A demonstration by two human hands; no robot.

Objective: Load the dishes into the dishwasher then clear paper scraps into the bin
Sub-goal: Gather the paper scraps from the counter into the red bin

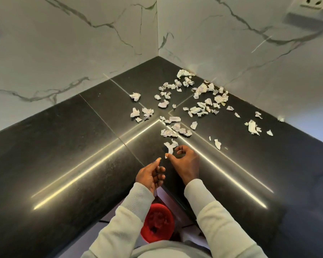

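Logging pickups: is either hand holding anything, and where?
Right hand pinches the nearest paper scrap, grip at its lower end; left hand, cupped, holds nothing.

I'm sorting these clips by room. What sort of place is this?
Probably a kitchen corner: a dark polished stone countertop meets white marble-veined wall tiles, with a white wall socket above and a red plastic bin below the counter edge.

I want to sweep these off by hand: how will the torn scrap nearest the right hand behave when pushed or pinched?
The scrap looks thin and creased, so probably very light and floppy, bending when pinched. On the glossy counter it likely slides easily and might flutter from a quick push. Its ragged edges suggest it tears readily.
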